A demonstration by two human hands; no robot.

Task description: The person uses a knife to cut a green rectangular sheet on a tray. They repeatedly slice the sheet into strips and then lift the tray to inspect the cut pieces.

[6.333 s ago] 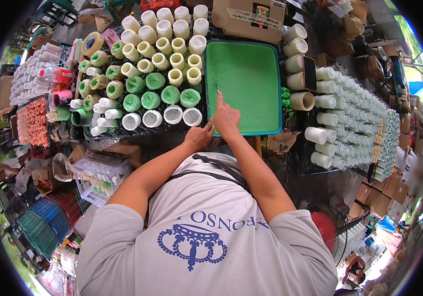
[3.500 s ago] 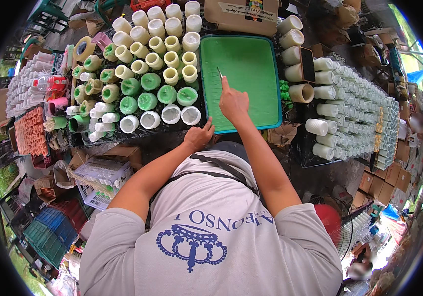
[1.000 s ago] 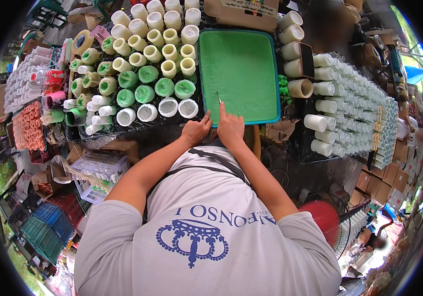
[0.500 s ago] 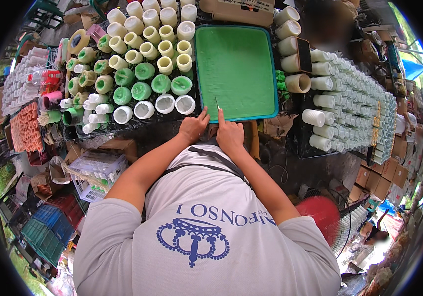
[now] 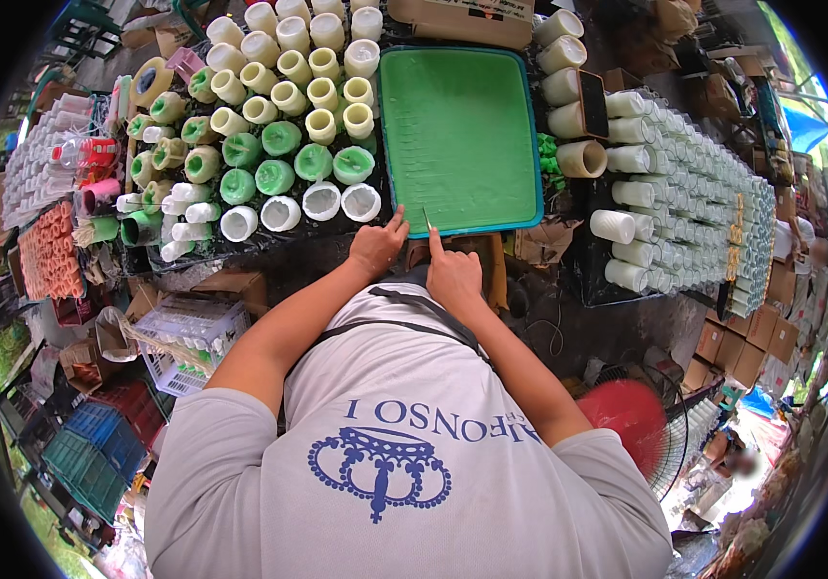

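Note:
A shallow tray with a blue-green rim (image 5: pixel 541 145) holds a flat, smooth green sheet (image 5: pixel 462 135) that looks like wax. My right hand (image 5: pixel 455 280) is at the tray's near edge, closed around a thin knife (image 5: pixel 427 220). Its index finger lies along the knife, and the narrow blade points away from me over the sheet's near left part. The knife's handle is hidden under my hand. My left hand (image 5: pixel 377 249) rests by the tray's near left corner, its index finger stretched out to the rim and nothing seen in it.
Left of the tray stand rows of cream, green and white wax cups (image 5: pixel 320 125). A phone (image 5: pixel 593 103) leans against cream cylinders on the right, beside many clear glasses (image 5: pixel 670 212). A cardboard box (image 5: pixel 462 21) lies beyond the tray. A red fan (image 5: pixel 626 425) is behind me at right.
The knife blade has drawn slightly toward me, its tip now nearer the tray's near rim. My right hand has shifted a little nearer and right. My left hand stays almost still.

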